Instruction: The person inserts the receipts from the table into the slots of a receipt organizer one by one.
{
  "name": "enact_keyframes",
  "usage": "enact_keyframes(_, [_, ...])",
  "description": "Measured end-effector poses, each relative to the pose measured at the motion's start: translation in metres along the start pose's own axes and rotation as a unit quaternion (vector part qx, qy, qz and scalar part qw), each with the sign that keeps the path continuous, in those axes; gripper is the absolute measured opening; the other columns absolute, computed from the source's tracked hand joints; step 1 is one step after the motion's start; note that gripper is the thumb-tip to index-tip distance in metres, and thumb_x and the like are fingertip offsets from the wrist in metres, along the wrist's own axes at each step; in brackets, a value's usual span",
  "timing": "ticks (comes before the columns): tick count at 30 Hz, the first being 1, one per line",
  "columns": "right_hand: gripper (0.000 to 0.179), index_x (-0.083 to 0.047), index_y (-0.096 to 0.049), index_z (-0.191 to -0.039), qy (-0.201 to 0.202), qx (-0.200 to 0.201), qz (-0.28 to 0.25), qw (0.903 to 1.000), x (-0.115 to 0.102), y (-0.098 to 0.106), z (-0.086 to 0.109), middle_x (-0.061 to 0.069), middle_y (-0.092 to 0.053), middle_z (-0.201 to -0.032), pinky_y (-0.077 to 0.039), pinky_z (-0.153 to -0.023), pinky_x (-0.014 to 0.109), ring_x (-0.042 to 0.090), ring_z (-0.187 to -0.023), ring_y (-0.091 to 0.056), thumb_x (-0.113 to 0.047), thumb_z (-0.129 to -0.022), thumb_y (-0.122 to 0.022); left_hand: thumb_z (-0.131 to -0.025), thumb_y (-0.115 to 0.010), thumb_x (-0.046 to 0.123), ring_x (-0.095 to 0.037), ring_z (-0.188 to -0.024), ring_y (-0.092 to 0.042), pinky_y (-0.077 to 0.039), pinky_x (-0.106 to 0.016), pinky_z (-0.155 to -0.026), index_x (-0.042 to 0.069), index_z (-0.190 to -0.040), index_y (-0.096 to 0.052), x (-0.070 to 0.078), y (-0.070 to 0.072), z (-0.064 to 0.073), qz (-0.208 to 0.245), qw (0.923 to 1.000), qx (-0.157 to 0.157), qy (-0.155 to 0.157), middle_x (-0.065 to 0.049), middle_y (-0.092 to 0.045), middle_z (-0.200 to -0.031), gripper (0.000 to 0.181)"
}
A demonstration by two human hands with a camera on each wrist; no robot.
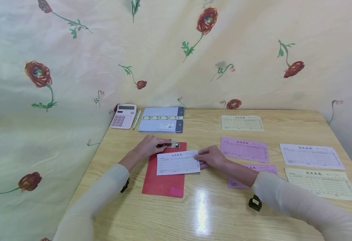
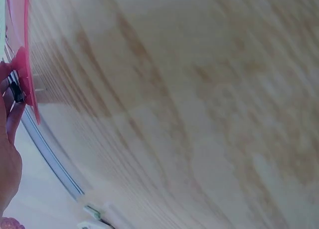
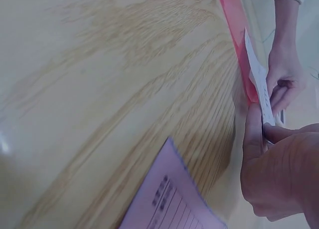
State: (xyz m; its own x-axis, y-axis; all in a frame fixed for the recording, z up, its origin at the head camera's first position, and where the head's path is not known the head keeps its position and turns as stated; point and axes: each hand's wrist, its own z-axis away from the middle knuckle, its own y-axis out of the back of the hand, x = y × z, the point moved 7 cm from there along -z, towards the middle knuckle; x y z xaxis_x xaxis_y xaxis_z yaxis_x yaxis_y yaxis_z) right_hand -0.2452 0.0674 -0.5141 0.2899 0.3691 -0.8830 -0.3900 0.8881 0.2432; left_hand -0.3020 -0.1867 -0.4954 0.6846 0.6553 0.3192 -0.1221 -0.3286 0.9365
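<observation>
A red clipboard (image 1: 164, 186) lies on the wooden table with its metal clip (image 1: 175, 145) at the far end. At that clip, the fingers of my left hand (image 1: 149, 146) pinch the clip's lever; in the left wrist view this hand (image 2: 11, 154) shows only at the left edge. A white printed form (image 1: 177, 164) overlaps the clipboard's upper part. Its right edge is pinched between thumb and fingers of my right hand (image 1: 213, 157). The right wrist view shows the form (image 3: 258, 77) nearly edge-on, tilted over the clipboard.
Pink forms (image 1: 244, 150) lie right of my right hand, one partly under the forearm. Farther right are a white form (image 1: 311, 156) and a yellowish form (image 1: 320, 183); another yellowish form (image 1: 242, 123) lies at the back. A calculator (image 1: 123, 116), pen (image 1: 137, 119) and notebook (image 1: 156, 125) stand back left.
</observation>
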Motion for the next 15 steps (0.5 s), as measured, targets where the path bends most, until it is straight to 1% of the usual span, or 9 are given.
enact_keyframes(5, [0.038, 0.010, -0.066, -0.134, -0.004, -0.008, -0.033, 0.9994, -0.004, -0.013, -0.005, 0.022, -0.078, -0.108, -0.064, -0.073, 0.033, 0.025, -0.085, -0.079, -0.008, -0.101, -0.073, -0.099, -0.078, 0.014, -0.003, -0.044, -0.033, -0.033, -0.018, -0.047, 0.016, -0.132, -0.077, -0.003, -0.002, 0.002, 0.019, 0.9998, 0.004, -0.002, -0.007, -0.077, -0.123, 0.033])
enact_keyframes(7, [0.038, 0.012, -0.065, -0.134, -0.003, -0.015, -0.045, 0.9989, -0.006, -0.017, -0.007, 0.024, -0.077, -0.109, -0.064, -0.074, 0.033, 0.026, -0.086, -0.079, -0.006, -0.101, -0.072, -0.099, -0.078, 0.014, -0.002, -0.045, -0.031, -0.032, -0.018, -0.047, 0.016, -0.132, -0.077, -0.005, -0.002, 0.001, 0.025, 0.9997, 0.005, 0.003, -0.006, -0.077, -0.123, 0.033])
enact_keyframes(10, [0.037, 0.011, -0.066, -0.133, -0.010, -0.015, -0.055, 0.9983, -0.008, -0.022, -0.012, 0.023, -0.077, -0.110, -0.064, -0.075, 0.033, 0.026, -0.088, -0.079, -0.006, -0.101, -0.073, -0.099, -0.079, 0.014, -0.002, -0.046, -0.029, -0.032, -0.018, -0.047, 0.017, -0.131, -0.078, -0.007, -0.002, 0.001, 0.032, 0.9994, 0.003, 0.014, -0.006, -0.077, -0.124, 0.033])
enact_keyframes(13, [0.037, 0.009, -0.068, -0.133, -0.016, -0.012, -0.052, 0.9984, -0.008, -0.026, -0.017, 0.021, -0.077, -0.111, -0.064, -0.076, 0.032, 0.024, -0.090, -0.078, -0.007, -0.101, -0.074, -0.098, -0.079, 0.014, -0.002, -0.046, -0.031, -0.033, -0.018, -0.048, 0.017, -0.131, -0.077, -0.007, -0.001, -0.001, 0.036, 0.9990, -0.007, 0.024, -0.006, -0.076, -0.125, 0.033])
enact_keyframes(15, [0.036, 0.008, -0.069, -0.132, -0.020, -0.007, -0.049, 0.9986, -0.008, -0.027, -0.020, 0.020, -0.077, -0.111, -0.064, -0.075, 0.031, 0.023, -0.090, -0.078, -0.008, -0.101, -0.074, -0.098, -0.078, 0.013, -0.003, -0.049, -0.038, -0.035, -0.018, -0.049, 0.017, -0.131, -0.077, -0.006, 0.000, -0.002, 0.038, 0.9988, -0.013, 0.027, -0.005, -0.076, -0.126, 0.033])
